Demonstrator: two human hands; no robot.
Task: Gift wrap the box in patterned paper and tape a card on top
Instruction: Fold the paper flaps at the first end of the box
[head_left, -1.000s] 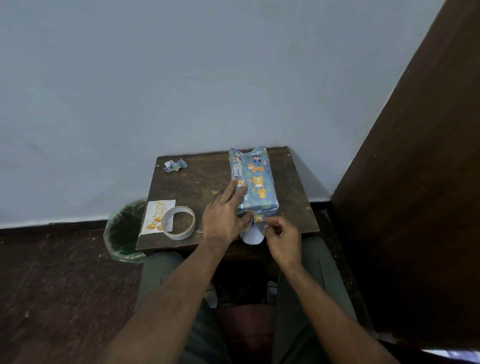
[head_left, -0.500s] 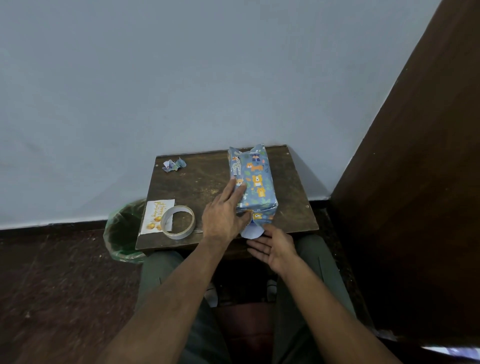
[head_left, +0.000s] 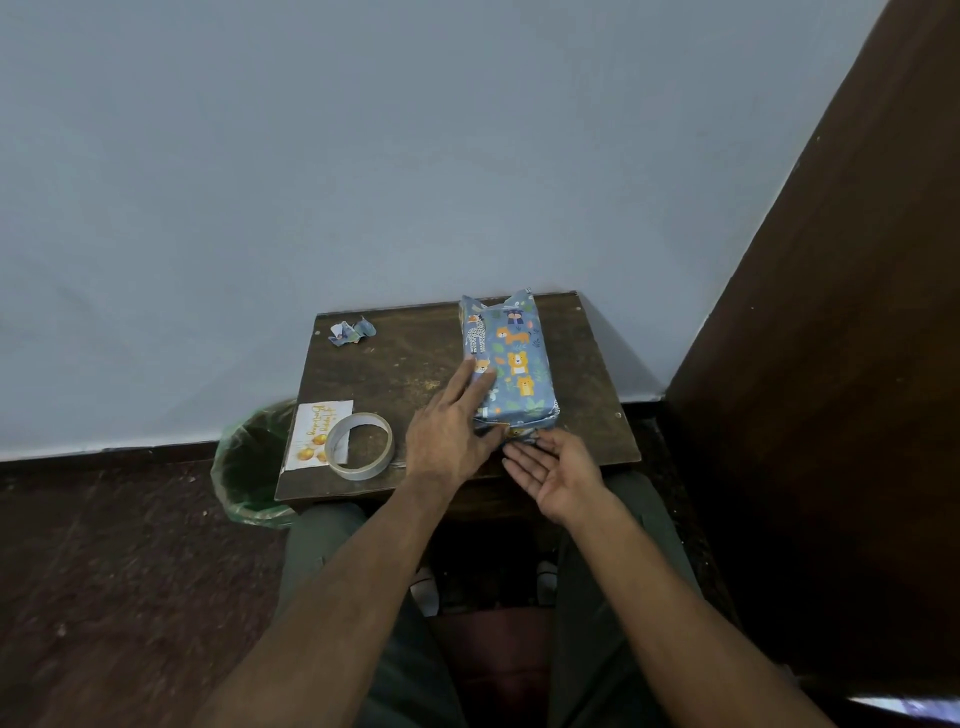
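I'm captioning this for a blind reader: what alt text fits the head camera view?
A person's left hand lies flat on a long box wrapped in blue animal-print paper on a small dark wooden table, while the open right hand pushes its near end flap up. A white greeting card, a clear tape roll and a crumpled paper scrap lie to the left.

Your left hand (head_left: 452, 436) covers the near left corner of the wrapped box (head_left: 511, 364), so you cannot see how the paper lies beneath it. The near end flap is mostly hidden behind the fingers of your right hand (head_left: 558, 470); whether it sits flat you cannot tell. The tape roll (head_left: 359, 446) overlaps the card (head_left: 311, 431), whose gold lettering is too small to read. The bench (head_left: 395, 364) hides part of the green bin (head_left: 249, 462). The crumpled paper scrap (head_left: 351, 331) is too small to make out.
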